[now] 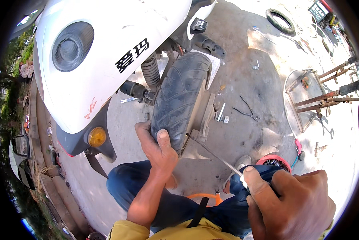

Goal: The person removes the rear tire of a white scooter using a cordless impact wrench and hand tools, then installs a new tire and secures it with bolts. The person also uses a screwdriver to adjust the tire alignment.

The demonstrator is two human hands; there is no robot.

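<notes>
A black scooter tire stands upright in front of me under the white scooter body. My left hand grips the tire's near end, thumb on the tread and fingers around its left side. At lower right, my right hand is closed around the pale handle of a long screwdriver. Its thin metal shaft runs up and left, and the tip meets the tire's right edge beside the rim. Most of the handle is hidden inside my fist.
Pliers and small parts lie on the concrete right of the wheel. A red bowl of parts sits by my knee. Farther off are a loose tire and a rusty metal stand. A shock absorber spring rises beside the wheel.
</notes>
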